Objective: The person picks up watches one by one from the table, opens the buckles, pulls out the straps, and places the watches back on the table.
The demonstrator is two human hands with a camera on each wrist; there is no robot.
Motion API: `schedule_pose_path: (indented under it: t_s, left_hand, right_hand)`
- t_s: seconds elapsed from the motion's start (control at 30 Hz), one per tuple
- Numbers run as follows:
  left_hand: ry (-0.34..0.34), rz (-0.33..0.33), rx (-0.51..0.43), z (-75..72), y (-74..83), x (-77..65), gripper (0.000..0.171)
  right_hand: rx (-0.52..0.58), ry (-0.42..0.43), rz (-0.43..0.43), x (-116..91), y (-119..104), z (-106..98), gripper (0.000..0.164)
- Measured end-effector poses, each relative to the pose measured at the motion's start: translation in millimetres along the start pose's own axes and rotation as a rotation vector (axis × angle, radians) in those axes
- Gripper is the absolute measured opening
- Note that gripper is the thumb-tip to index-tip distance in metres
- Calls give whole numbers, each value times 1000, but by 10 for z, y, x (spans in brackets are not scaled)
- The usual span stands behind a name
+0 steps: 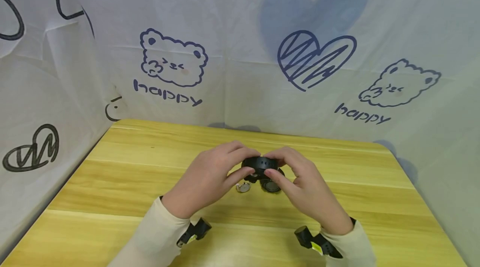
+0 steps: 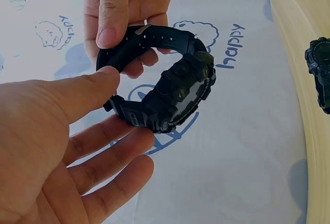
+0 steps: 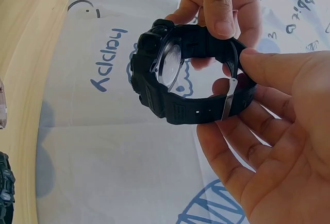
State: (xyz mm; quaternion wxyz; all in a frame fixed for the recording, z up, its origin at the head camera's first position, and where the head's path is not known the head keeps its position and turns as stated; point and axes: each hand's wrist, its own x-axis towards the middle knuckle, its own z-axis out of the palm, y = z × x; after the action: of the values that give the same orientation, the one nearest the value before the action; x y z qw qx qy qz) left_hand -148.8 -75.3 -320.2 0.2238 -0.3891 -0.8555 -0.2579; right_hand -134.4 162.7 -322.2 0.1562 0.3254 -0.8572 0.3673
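A black digital-style wristwatch (image 1: 260,163) with a chunky case is held up by both hands above the table, its strap curved into a loop. My left hand (image 1: 206,179) pinches one side of the strap between thumb and fingers. From the other side, my right hand (image 1: 309,188) pinches the strap too, thumb on top. In the right wrist view a metal buckle (image 3: 228,100) crosses the strap near the right fingers, and the strap ends overlap there. The watch case (image 2: 180,90) faces away from me. Whether the buckle's pin sits in a hole, I cannot tell.
Beyond the held watch, a second black watch (image 1: 271,185) lies on the wooden table (image 1: 150,163), with a smaller silvery watch (image 1: 243,187) to its left. White cloth (image 1: 232,92) printed with bears and hearts hangs behind and at the left. A small black device is strapped to each wrist.
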Motion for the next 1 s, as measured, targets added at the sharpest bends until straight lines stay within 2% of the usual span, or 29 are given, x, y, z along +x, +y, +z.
schedule_pose_path:
  t_s: [0.23,0.4,0.6,0.8,1.0]
  left_hand:
    - [-2,-1,-16,18,-9,-8,32]
    - [-2,-5,7,21,-8,-12,40]
    - [31,24,9,15,-11,3,30]
    - [33,48,11,9,6,12,25]
    - [23,47,12,15,21,12,24]
  right_hand:
    - [17,-3,16,4,11,3,25]
    - [15,-6,21,8,26,5,25]
    - [29,-16,19,3,38,8,26]
    - [18,-4,19,-1,40,22,33]
    - [3,-7,36,13,26,25,25]
